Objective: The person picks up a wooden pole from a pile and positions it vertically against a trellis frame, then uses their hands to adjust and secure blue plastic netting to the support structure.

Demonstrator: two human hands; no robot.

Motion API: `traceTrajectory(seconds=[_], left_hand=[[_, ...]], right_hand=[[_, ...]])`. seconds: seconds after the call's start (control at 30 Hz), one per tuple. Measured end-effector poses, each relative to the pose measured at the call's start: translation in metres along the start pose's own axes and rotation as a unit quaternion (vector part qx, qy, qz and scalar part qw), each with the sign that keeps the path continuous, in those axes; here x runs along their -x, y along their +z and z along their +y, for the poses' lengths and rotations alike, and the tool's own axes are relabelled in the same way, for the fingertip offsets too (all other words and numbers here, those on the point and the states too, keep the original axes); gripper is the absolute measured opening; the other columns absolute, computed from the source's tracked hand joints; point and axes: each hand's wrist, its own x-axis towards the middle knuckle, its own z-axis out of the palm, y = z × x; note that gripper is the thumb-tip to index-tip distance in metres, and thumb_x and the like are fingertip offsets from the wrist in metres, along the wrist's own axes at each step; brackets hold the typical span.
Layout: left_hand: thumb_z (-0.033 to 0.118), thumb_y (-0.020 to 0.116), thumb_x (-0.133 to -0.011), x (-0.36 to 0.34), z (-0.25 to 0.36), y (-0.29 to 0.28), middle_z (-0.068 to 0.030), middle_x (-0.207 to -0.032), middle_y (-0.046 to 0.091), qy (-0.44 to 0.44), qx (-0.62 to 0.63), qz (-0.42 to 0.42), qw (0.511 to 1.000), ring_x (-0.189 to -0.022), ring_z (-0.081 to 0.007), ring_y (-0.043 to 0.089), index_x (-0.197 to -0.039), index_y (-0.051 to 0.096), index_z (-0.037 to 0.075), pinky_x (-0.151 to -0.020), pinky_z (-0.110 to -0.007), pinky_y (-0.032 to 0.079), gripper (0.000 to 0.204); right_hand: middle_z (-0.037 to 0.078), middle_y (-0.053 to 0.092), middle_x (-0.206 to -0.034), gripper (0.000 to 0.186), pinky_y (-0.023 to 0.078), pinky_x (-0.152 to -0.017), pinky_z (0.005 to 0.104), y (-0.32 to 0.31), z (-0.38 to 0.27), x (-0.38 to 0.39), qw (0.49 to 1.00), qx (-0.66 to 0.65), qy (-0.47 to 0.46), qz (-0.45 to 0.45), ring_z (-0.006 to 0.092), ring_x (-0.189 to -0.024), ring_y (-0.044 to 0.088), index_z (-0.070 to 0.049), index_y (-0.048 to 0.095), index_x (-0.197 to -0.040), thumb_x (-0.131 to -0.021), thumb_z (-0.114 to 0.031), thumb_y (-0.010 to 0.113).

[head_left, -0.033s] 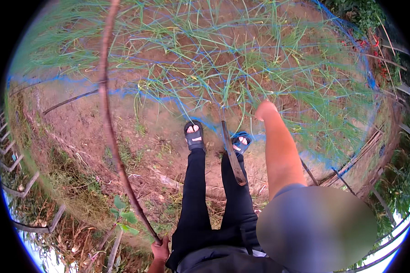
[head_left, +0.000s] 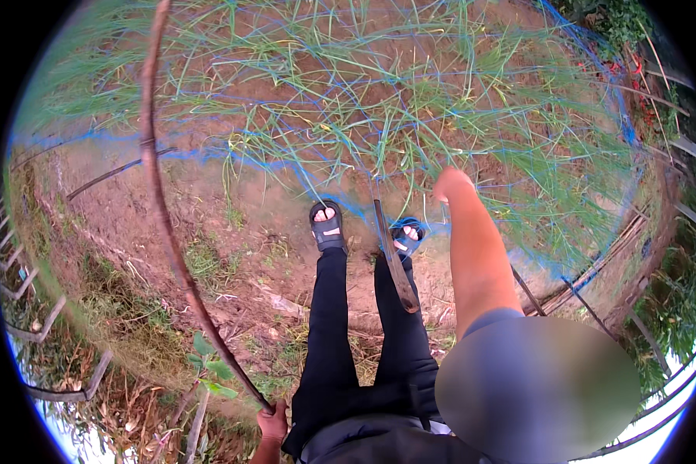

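Observation:
My left hand (head_left: 272,421) is closed round the lower end of a long, curved brown stick (head_left: 158,189). The stick rises from beside my hip past the top of the view. My right hand (head_left: 453,185) reaches forward, its back toward me, over the near edge of a bed of thin green leafy plants (head_left: 379,127). Its fingers look curled under, and whatever they grip is hidden. Blue netting (head_left: 263,163) runs along and through the plants beside that hand. A flat dark wooden stake (head_left: 394,263) stands between my right hand and my left foot, in front of my right leg.
My sandalled feet (head_left: 327,224) stand at the bed's near border on brown soil. Dry grass and stalks (head_left: 124,309) cover the ground at left, near a small broad-leaved plant (head_left: 213,367). Poles (head_left: 595,267) lie at right. Red fruits or peppers (head_left: 636,66) show at the far right.
The upper part of the stick has swung left, while my left hand stays near my hip. My right hand has barely moved. The whole view has shifted slightly.

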Motion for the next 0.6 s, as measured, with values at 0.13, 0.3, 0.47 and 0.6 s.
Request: traceTrajectory(seconds=[0.13,0.3,0.47,0.6], left_hand=[[0.02,0.065,-0.088,-0.005,0.033,-0.004,0.0026,-0.049,0.047,-0.019,0.041,-0.025,0.999,-0.045,-0.0061,0.045,-0.067,0.064,0.002,-0.044,-0.025,0.038,0.027],[0.022,0.062,-0.091,-0.012,0.046,-0.014,0.0001,-0.05,0.05,0.01,0.036,-0.028,0.999,-0.044,-0.0079,0.047,-0.07,0.064,0.0,-0.042,-0.025,0.037,0.03],[0.024,0.062,-0.09,-0.017,0.046,-0.021,0.0002,-0.051,0.05,-0.003,0.056,-0.019,0.998,-0.042,-0.009,0.047,-0.072,0.063,0.001,-0.041,-0.025,0.036,0.029],[0.023,0.062,-0.09,-0.019,0.059,-0.023,0.0004,-0.05,0.049,-0.015,0.044,-0.028,0.999,-0.041,-0.0088,0.045,-0.071,0.061,0.002,-0.039,-0.026,0.034,0.028]], right_hand=[[0.014,0.071,-0.096,0.029,0.055,-0.075,0.0385,-0.023,0.006,0.008,0.997,-0.061,-0.038,-0.038,0.028,-0.089,0.069,-0.01,0.069,-0.104,-0.077,-0.019,0.064],[0.004,0.072,-0.086,0.028,0.055,-0.069,0.0336,-0.034,0.038,0.008,0.939,-0.319,-0.126,0.034,0.0187,-0.066,0.069,-0.009,0.069,-0.094,-0.084,-0.032,0.056],[0.015,0.071,-0.089,0.033,0.052,-0.082,0.0403,-0.05,0.036,0.049,0.959,-0.261,-0.076,0.08,0.0311,-0.082,0.068,-0.008,0.07,-0.097,-0.088,-0.033,0.05],[0.018,0.07,-0.094,0.034,0.05,-0.086,0.0437,-0.059,0.041,0.109,0.919,-0.358,-0.035,0.159,0.038,-0.091,0.066,-0.008,0.072,-0.103,-0.088,-0.032,0.053]])
